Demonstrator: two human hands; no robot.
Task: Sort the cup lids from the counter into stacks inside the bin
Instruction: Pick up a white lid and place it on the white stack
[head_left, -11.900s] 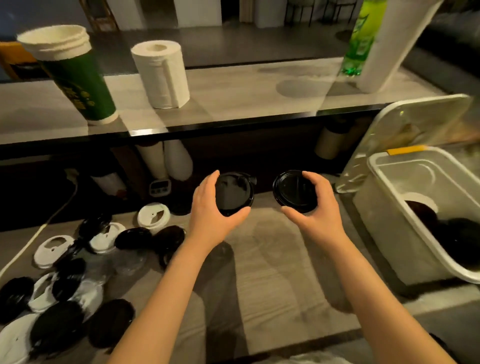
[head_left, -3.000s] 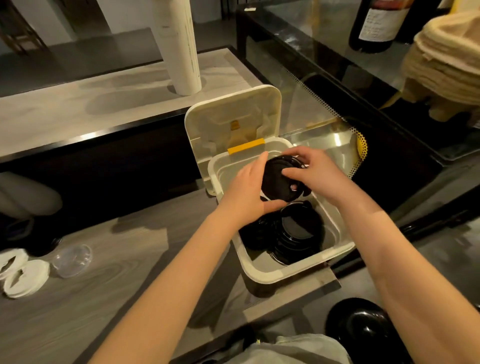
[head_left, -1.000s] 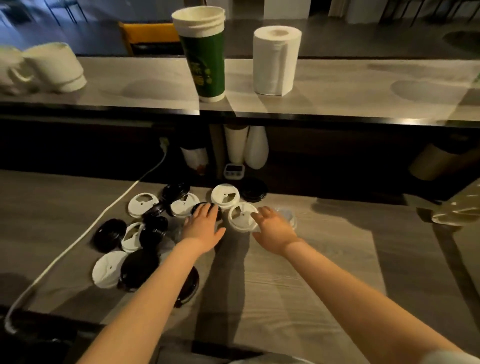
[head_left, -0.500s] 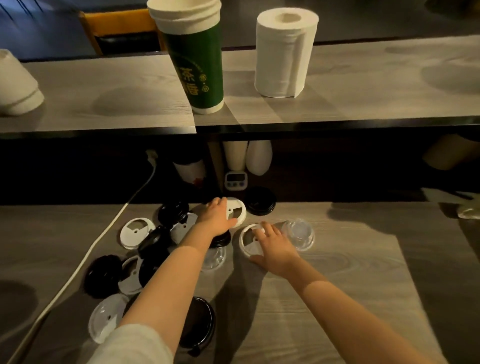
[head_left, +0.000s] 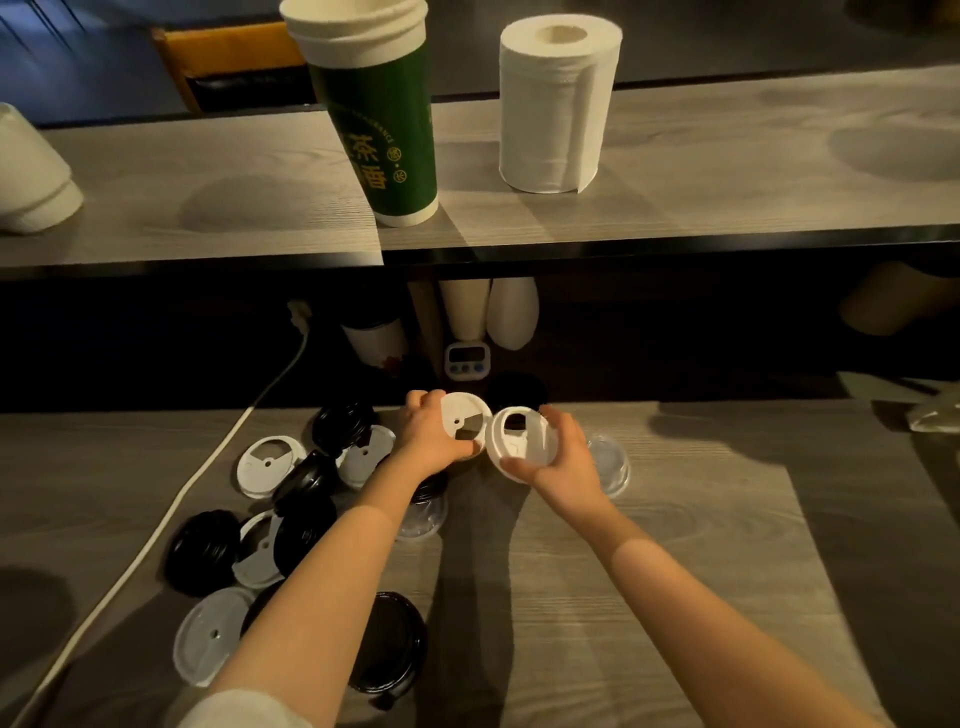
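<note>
My left hand (head_left: 427, 435) grips a white cup lid (head_left: 464, 420) by its edge, lifted just above the lower counter. My right hand (head_left: 558, 457) holds a second white lid (head_left: 519, 440) tilted up beside it; the two lids nearly touch. Several black, white and clear lids lie scattered on the counter to the left, among them a white one (head_left: 269, 462), a black one (head_left: 201, 550) and a large black one (head_left: 387, 644). A clear lid (head_left: 610, 462) lies just right of my right hand. The bin is out of view.
A white cable (head_left: 171, 509) runs diagonally across the left of the counter (head_left: 675, 571). On the raised shelf stand a green paper cup stack (head_left: 379, 119) and a paper towel roll (head_left: 558, 104). A small timer (head_left: 466, 359) and cup sleeves sit in the dark recess.
Both hands have lifted a white lid each off the counter and brought them together; half a second ago the hands were flat on the lids.
</note>
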